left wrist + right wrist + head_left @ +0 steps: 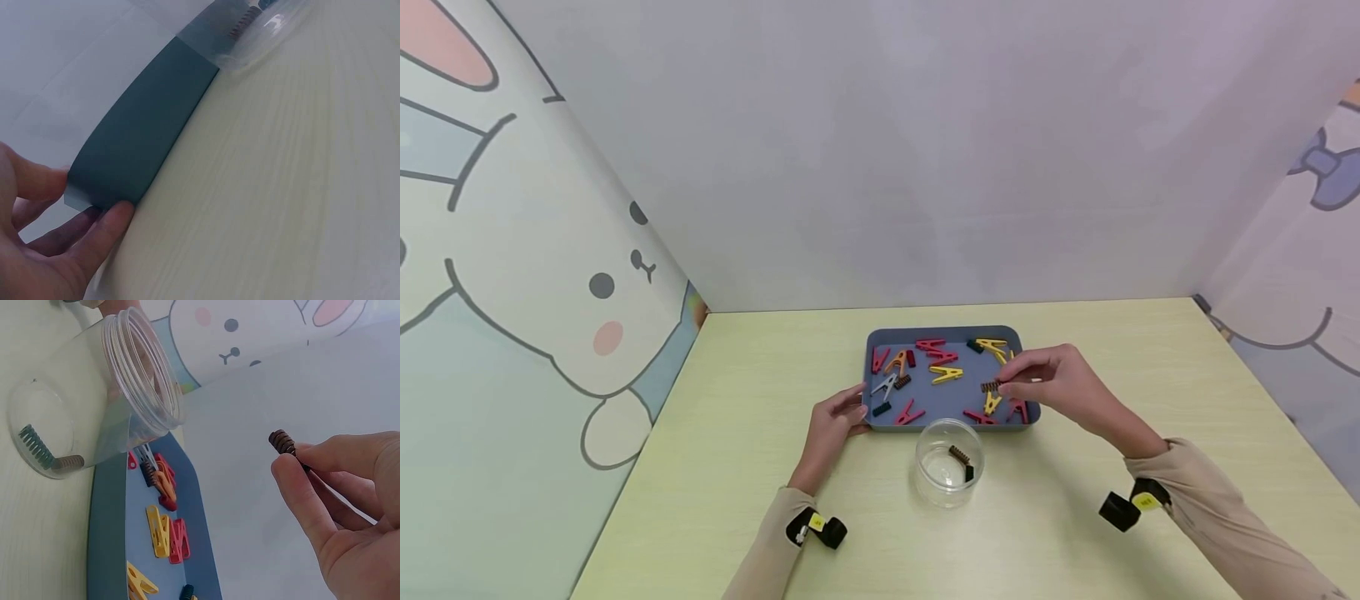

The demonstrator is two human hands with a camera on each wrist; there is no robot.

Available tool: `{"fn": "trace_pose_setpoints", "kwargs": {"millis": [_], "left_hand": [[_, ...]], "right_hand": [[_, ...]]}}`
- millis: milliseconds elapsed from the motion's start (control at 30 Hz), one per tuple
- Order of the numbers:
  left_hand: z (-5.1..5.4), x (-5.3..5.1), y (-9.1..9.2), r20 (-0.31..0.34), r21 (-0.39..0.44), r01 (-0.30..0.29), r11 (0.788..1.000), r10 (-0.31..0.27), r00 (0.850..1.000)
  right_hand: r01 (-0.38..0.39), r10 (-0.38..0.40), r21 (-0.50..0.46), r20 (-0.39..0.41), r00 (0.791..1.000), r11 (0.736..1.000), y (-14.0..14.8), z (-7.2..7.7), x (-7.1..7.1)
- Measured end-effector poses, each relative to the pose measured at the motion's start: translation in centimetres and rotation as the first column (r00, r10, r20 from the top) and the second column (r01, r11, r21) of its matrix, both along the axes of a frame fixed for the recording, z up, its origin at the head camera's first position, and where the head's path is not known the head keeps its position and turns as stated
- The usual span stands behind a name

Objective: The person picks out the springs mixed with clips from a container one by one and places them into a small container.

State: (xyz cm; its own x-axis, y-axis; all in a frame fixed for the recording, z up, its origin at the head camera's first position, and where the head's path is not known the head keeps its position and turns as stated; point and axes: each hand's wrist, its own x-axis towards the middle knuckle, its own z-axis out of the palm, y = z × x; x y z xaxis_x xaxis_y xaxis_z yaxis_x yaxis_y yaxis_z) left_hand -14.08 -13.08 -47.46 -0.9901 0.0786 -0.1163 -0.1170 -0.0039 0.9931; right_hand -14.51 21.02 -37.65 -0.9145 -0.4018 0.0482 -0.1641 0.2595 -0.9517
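In the right wrist view, a small brown coil spring (282,442) is pinched between the thumb and fingertips of my right hand (1056,385). That hand is above the right side of a blue-grey tray (925,396). At the tray's left front corner, my left hand (831,429) grips the wall with thumb and fingers. A clear round jar (943,493) without a lid stands in front of the tray. Inside it lie a dark green spring (36,447) and a brown spring (69,462).
The tray holds several plastic clips, among them a yellow clip (947,375), a red clip (910,412), an orange clip (897,362) and a grey clip (886,386). Loose springs lie among them, one a dark spring (882,409). Behind the table (775,358) rises a pale wall (940,167).
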Motion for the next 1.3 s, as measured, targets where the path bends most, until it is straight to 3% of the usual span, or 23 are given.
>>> {"fn": "trace_pose_setpoints", "kwargs": {"millis": [733, 967, 1300], "left_hand": [[-0.1, -0.1, 0.0, 0.006, 0.016, 0.005, 1.000, -0.005, 1.000], [-2.5, -1.2, -0.3, 0.011, 0.040, -0.007, 0.999, 0.007, 1.000], [-3.0, -1.2, -0.1, -0.023, 0.012, -0.042, 0.999, 0.042, 0.999]], "right_hand": [[-0.032, 0.034, 0.051, -0.036, 0.999, 0.998, -1.3, 0.8, 1.0], [-0.083, 0.085, 0.031, -0.070, 0.994, 0.996, -1.9, 0.9, 1.3], [-0.128, 0.131, 0.030, -0.141, 0.981, 0.991, -2.6, 0.9, 1.6]]}}
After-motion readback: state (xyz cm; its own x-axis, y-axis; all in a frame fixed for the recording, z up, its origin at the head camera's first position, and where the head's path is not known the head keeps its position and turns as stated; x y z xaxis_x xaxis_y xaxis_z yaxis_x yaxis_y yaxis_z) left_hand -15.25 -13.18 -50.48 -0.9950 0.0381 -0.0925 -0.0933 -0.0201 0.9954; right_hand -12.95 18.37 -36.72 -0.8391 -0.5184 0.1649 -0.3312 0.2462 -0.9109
